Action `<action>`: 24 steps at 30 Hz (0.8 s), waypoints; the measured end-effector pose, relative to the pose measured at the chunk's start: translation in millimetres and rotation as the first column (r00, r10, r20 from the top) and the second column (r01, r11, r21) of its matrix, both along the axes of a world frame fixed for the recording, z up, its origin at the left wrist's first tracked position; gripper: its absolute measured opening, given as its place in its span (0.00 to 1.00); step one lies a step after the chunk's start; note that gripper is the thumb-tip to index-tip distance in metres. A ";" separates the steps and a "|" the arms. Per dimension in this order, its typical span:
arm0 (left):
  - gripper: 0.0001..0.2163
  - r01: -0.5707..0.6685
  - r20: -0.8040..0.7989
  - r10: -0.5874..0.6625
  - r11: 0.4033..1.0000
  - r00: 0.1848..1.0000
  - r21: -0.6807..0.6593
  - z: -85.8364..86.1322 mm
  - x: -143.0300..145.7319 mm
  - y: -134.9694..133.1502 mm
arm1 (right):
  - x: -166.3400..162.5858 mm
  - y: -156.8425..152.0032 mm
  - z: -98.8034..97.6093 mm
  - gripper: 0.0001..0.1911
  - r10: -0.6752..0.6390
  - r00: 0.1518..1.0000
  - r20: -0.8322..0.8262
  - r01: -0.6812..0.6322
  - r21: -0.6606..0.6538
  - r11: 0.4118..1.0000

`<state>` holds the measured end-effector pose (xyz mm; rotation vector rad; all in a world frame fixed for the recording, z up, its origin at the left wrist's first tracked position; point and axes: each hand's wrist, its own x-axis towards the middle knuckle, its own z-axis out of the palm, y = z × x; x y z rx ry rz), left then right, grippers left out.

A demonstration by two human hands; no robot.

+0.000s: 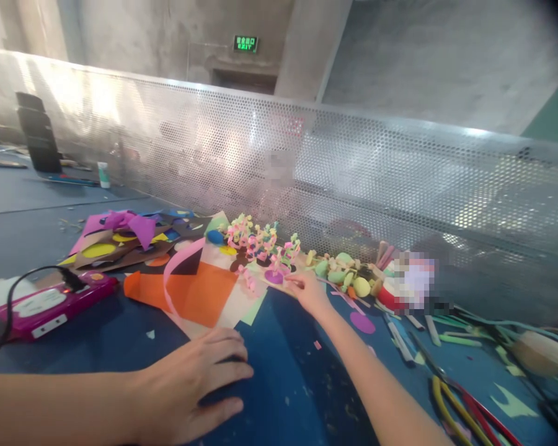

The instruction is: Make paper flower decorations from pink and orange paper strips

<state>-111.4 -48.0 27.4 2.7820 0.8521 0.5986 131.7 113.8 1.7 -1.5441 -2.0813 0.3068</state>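
Observation:
My left hand (193,387) lies flat, fingers spread, on the dark blue sheet (279,347) near the front edge and holds nothing. My right hand (309,291) reaches forward to a tan card (286,286) that carries small paper-curl flowers (260,244) in pink, green and yellow. Its fingers pinch the card's near edge next to a purple disc (274,277). An orange paper sheet (199,294) with a pink strip (177,272) looped over it lies just left of the card.
A pile of coloured paper scraps with a purple bow (130,226) lies at the left, and a pink device (51,303) with a black cable. Right of the card are green-yellow paper balls (348,275), a red tape roll (388,294), pens, wires. A perforated metal screen (353,167) stands behind.

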 end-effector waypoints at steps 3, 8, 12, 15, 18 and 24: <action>0.17 -0.049 -0.026 0.049 0.998 0.998 0.026 -1.3 1.1 -3.2 | -0.1 -8.7 -7.7 0.14 0.046 0.996 0.078 -0.052 0.075 0.996; 0.16 -0.111 0.001 0.111 0.994 0.994 0.020 0.0 4.3 -6.5 | -3.6 -20.4 -11.2 0.14 0.026 0.988 0.151 -0.056 0.198 0.979; 0.15 -0.111 0.027 0.110 0.994 0.994 0.025 -1.2 4.3 -7.7 | -8.3 -29.2 -5.2 0.15 0.056 0.987 0.148 -0.095 0.275 0.957; 0.15 -0.129 0.038 0.128 0.991 0.991 0.042 -2.8 4.8 -8.2 | -17.3 -35.5 -2.8 0.15 0.166 0.975 0.145 -0.204 0.316 0.926; 0.15 -0.131 0.049 0.128 0.989 0.991 0.064 -3.1 5.9 -8.4 | -28.2 -41.0 -3.6 0.17 0.276 0.948 0.161 -0.316 0.336 0.887; 0.13 -0.121 0.057 0.117 0.990 0.991 0.070 -0.4 6.8 -8.3 | -34.5 -48.4 -1.9 0.18 0.404 0.881 0.247 -0.465 0.293 0.835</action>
